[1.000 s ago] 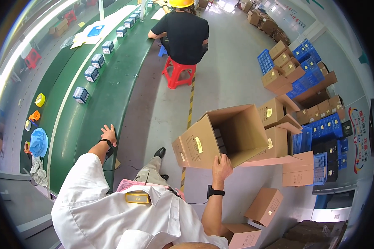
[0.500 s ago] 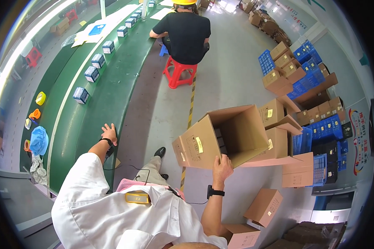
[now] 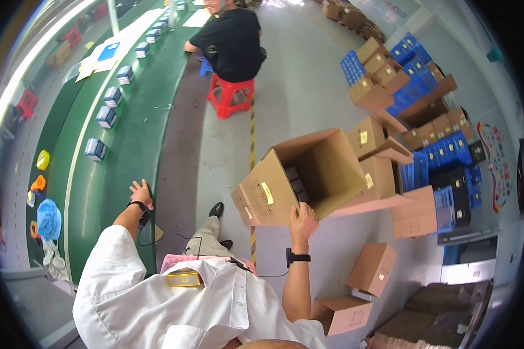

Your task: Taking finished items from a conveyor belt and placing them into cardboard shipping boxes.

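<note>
My left hand (image 3: 141, 195) rests with fingers spread on the near edge of the green work surface (image 3: 125, 157). Closed over the near rim of an open cardboard box (image 3: 265, 195) is my right hand (image 3: 304, 224). That box is tall and its open mouth faces up and to the right; some small boxes (image 3: 297, 183) show inside, partly hidden by its wall. Along the green surface, ahead of my left hand, stand several small dark blue and white boxes (image 3: 95, 149) in a line.
A person in black (image 3: 230, 43) sits ahead on a red stool (image 3: 232, 96). Opened cartons (image 3: 375, 174) and blue crates (image 3: 445, 151) are stacked on the right. Two empty cartons (image 3: 372, 269) lie on the floor. A blue cap (image 3: 49, 218) and tape rolls (image 3: 43, 159) lie at left.
The whole view has shifted, so the scene sits further left and up. The seated person has turned the head to the side. My hands keep their places on the surface and the box rim.
</note>
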